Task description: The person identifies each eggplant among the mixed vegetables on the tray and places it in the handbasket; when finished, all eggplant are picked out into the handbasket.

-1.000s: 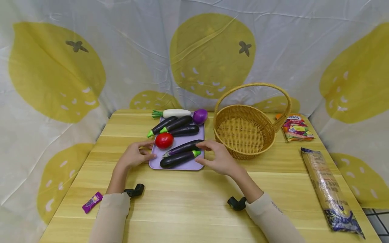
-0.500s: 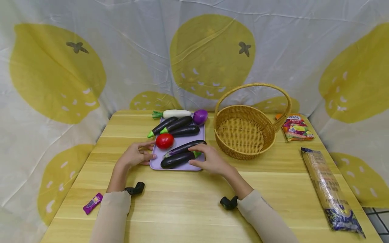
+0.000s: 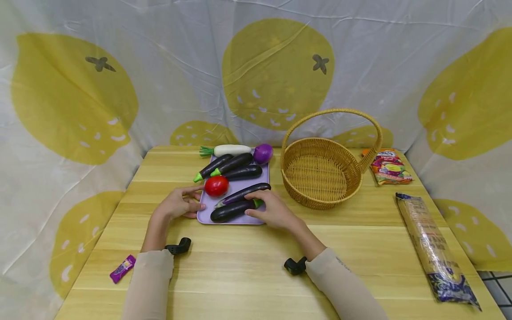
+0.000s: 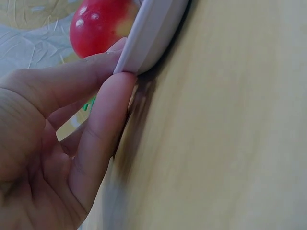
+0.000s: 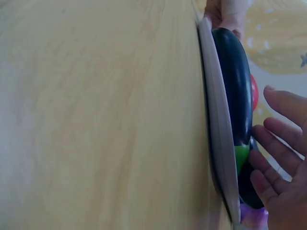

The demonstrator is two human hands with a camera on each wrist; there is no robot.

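Observation:
On a lilac tray (image 3: 205, 216) lie several dark eggplants and a red tomato (image 3: 216, 186). My left hand (image 3: 176, 204) pinches the tray's left rim between thumb and fingers, beside the tomato. Above the tray's right side hovers my right hand (image 3: 273, 210), its fingers spread and loosely bent. It is nearest the green end of the front eggplant (image 3: 229, 211) and partly covers it. In the right wrist view the fingertips (image 5: 259, 132) come up close to that eggplant (image 5: 235, 86); whether they touch it I cannot tell. Behind it lies another eggplant (image 3: 245, 194).
A white radish (image 3: 232, 150) and a purple onion-like vegetable (image 3: 262, 154) lie at the tray's back. A wicker basket (image 3: 323, 200) with a tall handle stands right of it. Farther right are a candy bag (image 3: 390, 166) and a long package (image 3: 430, 244). A purple wrapper (image 3: 122, 269) lies front left.
My right hand has moved left, from the tray's right edge to over the front eggplant's green end. The left hand stays at the tray's rim.

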